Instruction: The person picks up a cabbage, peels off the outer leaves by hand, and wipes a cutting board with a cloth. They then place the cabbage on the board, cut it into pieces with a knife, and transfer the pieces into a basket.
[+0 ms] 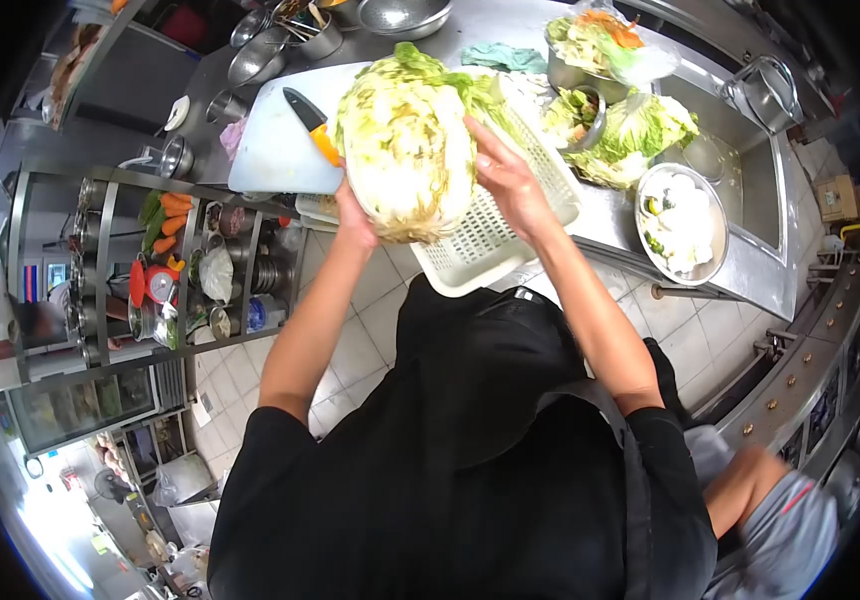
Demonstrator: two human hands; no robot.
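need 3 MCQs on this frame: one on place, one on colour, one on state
1. Where does the knife lie?
A. on the cutting board
B. in the sink
C. on the floor

2. What colour is the basket?
A. red
B. white
C. black

3. How is the cabbage held?
A. by one hand only
B. it lies untouched on the counter
C. between both hands

Answers:
1 A: it rests on the white cutting board, left of the cabbage.
2 B: its lattice wall is white.
3 C: the left hand is under it and the right hand is against its side.
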